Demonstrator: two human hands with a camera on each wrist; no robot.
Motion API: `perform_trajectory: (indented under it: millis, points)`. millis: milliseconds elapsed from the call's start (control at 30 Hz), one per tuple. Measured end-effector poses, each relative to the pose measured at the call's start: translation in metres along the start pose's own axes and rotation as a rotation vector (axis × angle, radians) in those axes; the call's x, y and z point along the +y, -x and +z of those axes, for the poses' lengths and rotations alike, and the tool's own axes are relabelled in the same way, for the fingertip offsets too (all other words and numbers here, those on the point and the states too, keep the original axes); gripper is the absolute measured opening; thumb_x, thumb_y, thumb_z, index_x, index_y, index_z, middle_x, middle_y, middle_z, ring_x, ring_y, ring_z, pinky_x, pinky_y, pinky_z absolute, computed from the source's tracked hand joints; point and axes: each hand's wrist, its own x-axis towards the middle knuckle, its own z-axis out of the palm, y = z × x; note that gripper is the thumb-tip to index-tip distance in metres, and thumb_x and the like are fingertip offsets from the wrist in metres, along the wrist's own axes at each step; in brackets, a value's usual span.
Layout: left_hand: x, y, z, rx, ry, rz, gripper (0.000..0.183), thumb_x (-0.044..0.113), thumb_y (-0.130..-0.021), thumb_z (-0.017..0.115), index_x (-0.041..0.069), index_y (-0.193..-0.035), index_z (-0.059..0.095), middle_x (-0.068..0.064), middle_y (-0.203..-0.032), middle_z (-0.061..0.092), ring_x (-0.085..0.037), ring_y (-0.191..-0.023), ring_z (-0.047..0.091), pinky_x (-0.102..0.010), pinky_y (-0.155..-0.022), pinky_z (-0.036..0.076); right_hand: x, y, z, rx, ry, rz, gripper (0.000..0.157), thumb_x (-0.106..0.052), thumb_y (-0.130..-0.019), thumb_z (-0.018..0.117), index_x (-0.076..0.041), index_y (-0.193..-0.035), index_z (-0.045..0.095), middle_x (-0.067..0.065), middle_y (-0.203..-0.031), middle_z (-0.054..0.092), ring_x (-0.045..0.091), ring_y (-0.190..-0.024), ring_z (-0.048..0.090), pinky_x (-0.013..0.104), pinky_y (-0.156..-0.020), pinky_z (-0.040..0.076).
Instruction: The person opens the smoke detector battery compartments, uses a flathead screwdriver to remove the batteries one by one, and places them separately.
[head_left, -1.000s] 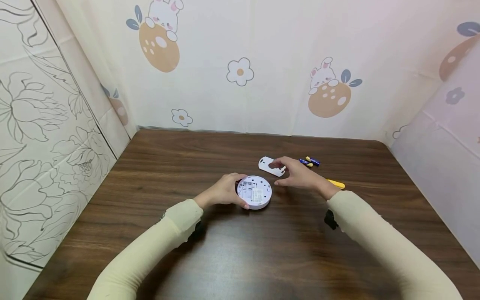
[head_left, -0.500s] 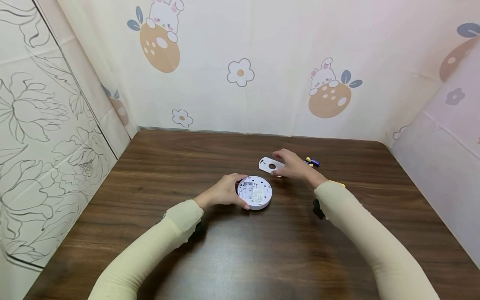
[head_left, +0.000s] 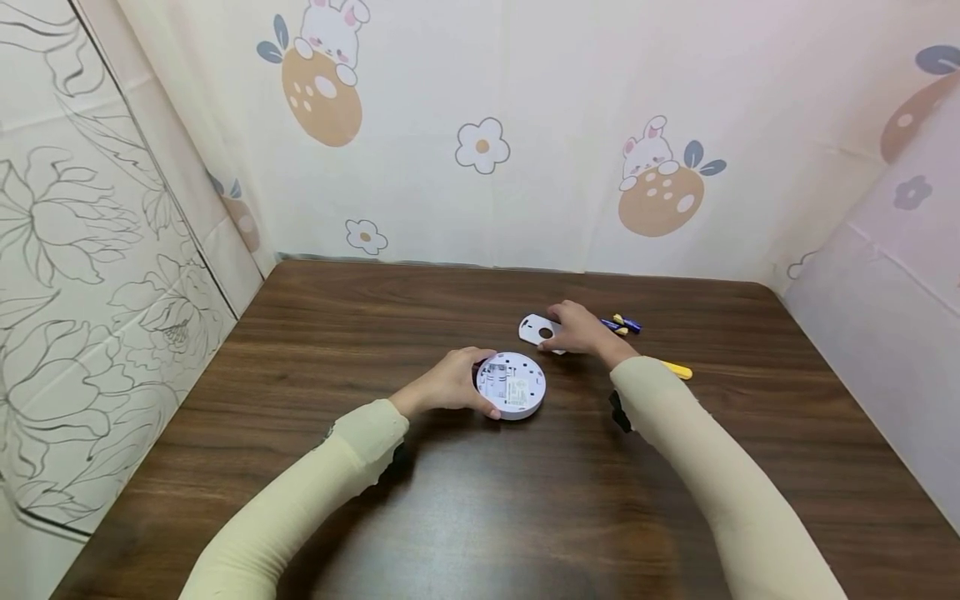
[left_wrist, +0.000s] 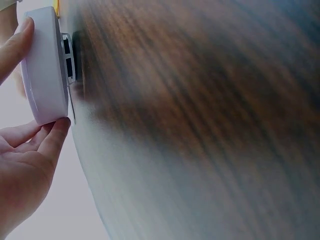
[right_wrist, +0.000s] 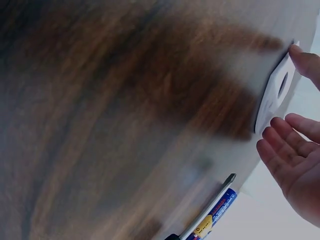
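Observation:
My left hand (head_left: 450, 381) grips the rim of a round white smoke detector (head_left: 517, 387) from its left side, thumb in front and fingers behind. Its back faces up, showing a battery compartment and a printed label; a slotted grille shows beneath it in the left wrist view. To the right, my right hand (head_left: 581, 329) spans a flat white mounting plate (head_left: 531, 328) with a round hole. In the right wrist view the thumb touches one edge of the plate (right_wrist: 274, 95), and the fingertips meet the opposite edge. The plate appears to lie on the table.
Blue and yellow batteries (head_left: 628, 323) lie beyond my right hand. A screwdriver (head_left: 678, 370) with a yellow handle lies near my right wrist; its metal shaft (right_wrist: 212, 204) shows beside a battery in the right wrist view. A patterned curtain (head_left: 555, 192) hangs behind the wooden table (head_left: 375, 317).
My right hand has moved left onto the mounting plate and taken hold of its edges, the forearm swinging inward. My left hand and the smoke detector have stayed in place.

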Motion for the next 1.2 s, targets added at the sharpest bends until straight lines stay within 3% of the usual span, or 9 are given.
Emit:
perform_trajectory:
  millis: [233, 533, 1200]
  points:
    - [0.0004, -0.0002, -0.0001, -0.005, 0.007, -0.003, 0.095, 0.028, -0.058, 0.093, -0.005, -0.135, 0.048, -0.016, -0.129, 0.055, -0.023, -0.116, 0.051, -0.034, -0.1, 0.039, 0.0009, -0.0011, 0.0015, -0.025, 0.033, 0.024, 0.07, -0.03, -0.08, 0.076, 0.012, -0.13, 0.049, 0.028, -0.125, 0.048, 0.035, -0.109, 0.047, 0.049, -0.096, 0.039]
    - [0.0007, -0.001, 0.0006, -0.01, 0.012, 0.002, 0.096, 0.029, -0.058, 0.093, -0.005, -0.136, 0.047, -0.016, -0.129, 0.055, -0.022, -0.116, 0.051, -0.034, -0.1, 0.039, 0.0017, -0.0009, 0.0015, -0.019, 0.031, -0.005, 0.059, -0.03, -0.08, 0.076, 0.011, -0.119, 0.058, 0.025, -0.116, 0.05, 0.032, -0.1, 0.047, 0.045, -0.088, 0.041]
    - [0.0007, -0.0009, 0.0014, -0.006, 0.01, 0.002, 0.096, 0.029, -0.058, 0.093, -0.005, -0.135, 0.048, -0.015, -0.127, 0.056, -0.021, -0.114, 0.052, -0.033, -0.099, 0.04, 0.0086, -0.0022, 0.0075, 0.077, 0.075, -0.071, 0.058, -0.033, -0.073, 0.076, 0.011, -0.108, 0.063, 0.022, -0.104, 0.059, 0.029, -0.09, 0.053, 0.042, -0.08, 0.046]
